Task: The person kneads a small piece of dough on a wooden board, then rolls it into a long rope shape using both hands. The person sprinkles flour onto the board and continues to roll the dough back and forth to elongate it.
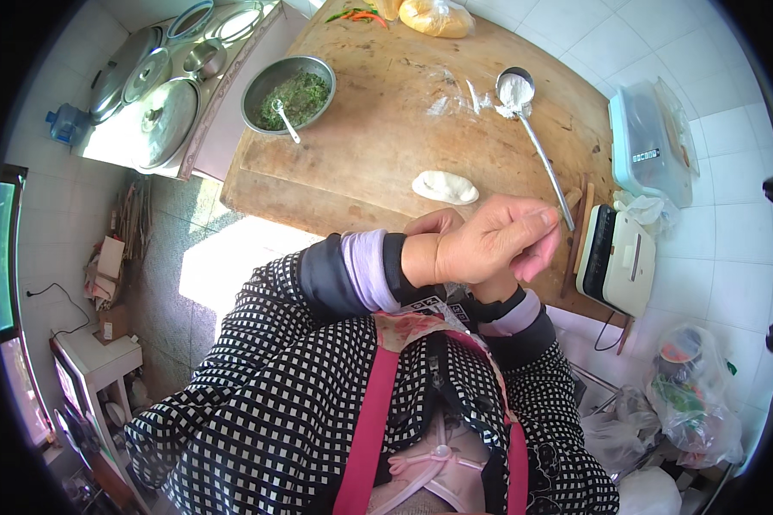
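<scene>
My forearms cross in front of my chest, over the table's near edge. My left hand [502, 236] is in the air on the right, its thumb and curled fingers drawn together, with nothing seen in them. My right hand [434, 221] is mostly hidden behind my left wrist; a small part shows to the left of it, and its fingers cannot be made out. Just beyond the hands, a white lump of dough [445, 187] lies on the wooden table [361, 172]. A long-handled metal ladle [537, 137] of white flour [515, 90] rests farther right.
A metal bowl [247, 94] of chopped greens with a white spoon [285, 120] stands at the far left. Wooden sticks [582, 227], a white-and-black appliance [618, 260] and a clear bin [648, 146] line the right. Peppers [356, 15] and a yellow bag [436, 17] lie at the back.
</scene>
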A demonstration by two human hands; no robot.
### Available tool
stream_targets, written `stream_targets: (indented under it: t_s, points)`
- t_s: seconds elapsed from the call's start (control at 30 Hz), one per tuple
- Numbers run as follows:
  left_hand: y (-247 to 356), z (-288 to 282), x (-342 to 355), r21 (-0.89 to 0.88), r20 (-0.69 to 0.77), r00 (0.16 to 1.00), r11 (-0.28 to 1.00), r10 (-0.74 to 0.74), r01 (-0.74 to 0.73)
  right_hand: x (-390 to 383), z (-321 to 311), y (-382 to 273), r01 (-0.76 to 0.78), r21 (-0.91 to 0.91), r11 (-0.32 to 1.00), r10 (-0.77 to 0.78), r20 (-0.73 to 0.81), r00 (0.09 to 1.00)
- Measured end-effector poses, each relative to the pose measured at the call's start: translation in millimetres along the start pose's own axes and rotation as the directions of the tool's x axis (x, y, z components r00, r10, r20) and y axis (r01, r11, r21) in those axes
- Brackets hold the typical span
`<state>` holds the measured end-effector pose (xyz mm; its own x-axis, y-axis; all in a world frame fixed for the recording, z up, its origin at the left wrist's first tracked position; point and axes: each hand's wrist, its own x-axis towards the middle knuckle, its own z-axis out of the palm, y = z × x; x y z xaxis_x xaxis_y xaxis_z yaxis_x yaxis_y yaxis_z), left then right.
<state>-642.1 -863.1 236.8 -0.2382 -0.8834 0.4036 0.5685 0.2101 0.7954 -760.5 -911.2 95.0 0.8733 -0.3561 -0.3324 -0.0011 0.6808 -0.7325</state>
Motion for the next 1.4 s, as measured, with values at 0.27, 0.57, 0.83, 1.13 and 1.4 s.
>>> stream_targets:
  t_s: [0.27, 0.57, 0.83, 1.13, 1.4]
  points:
    - [-8, 19, -3, 0.02, -0.012, 0.997, 0.997, 0.08, -0.08, -9, 9, 33, 0.0, -0.029, 1.0, -0.002, -0.051, 0.999]
    - [-69, -87, 18, 0.924, 0.381, 0.896, -0.141, 0.229, -0.356, 32, 23, -1, -0.037, -0.216, 0.976, -0.034, -0.313, 0.949]
    - [-93, -175, 19, 0.894, -0.3, 0.946, -0.382, -0.121, 0.234, 48, 70, -8, 0.311, -0.825, 0.472, -0.706, -0.142, 0.694]
    - [-119, -202, -2, 0.826, -0.516, 0.812, -0.411, -0.273, 0.386, 66, 71, 0, 0.142, -0.836, 0.53, -0.606, -0.256, 0.753]
    - [-127, -204, -19, 0.781, -0.601, 0.733, -0.428, -0.319, 0.455, 64, 77, 13, 0.102, -0.736, 0.669, -0.516, -0.362, 0.776]
